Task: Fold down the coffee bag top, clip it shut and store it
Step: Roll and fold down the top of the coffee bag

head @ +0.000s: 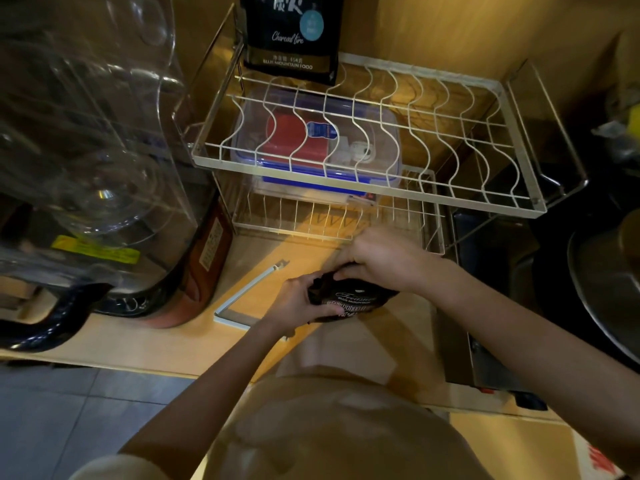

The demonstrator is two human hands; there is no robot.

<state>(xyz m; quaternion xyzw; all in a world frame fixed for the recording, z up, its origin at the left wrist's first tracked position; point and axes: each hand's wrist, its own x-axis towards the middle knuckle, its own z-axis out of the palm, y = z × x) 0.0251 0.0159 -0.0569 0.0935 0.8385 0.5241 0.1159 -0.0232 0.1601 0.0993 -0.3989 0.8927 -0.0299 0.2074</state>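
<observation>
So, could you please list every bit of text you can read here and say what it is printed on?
"Charcoal fire" and "BLUE MOUNTAIN FOOD": black bag on the rack.
"Treasure" (uncertain) and "BLUE MOUNTAIN": coffee bag held in both hands.
Chinese characters on the black bag: too blurred.
Yellow label and brown appliance's label: unreadable.

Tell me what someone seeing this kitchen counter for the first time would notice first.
Probably the two hands at the centre: the left hand and right hand both grip a dark coffee bag over the wooden counter, working its top. Just left of them lies a pale blue bag clip, open and unused. Behind stands a white wire rack, with a second dark coffee bag upright on its back left corner.
</observation>
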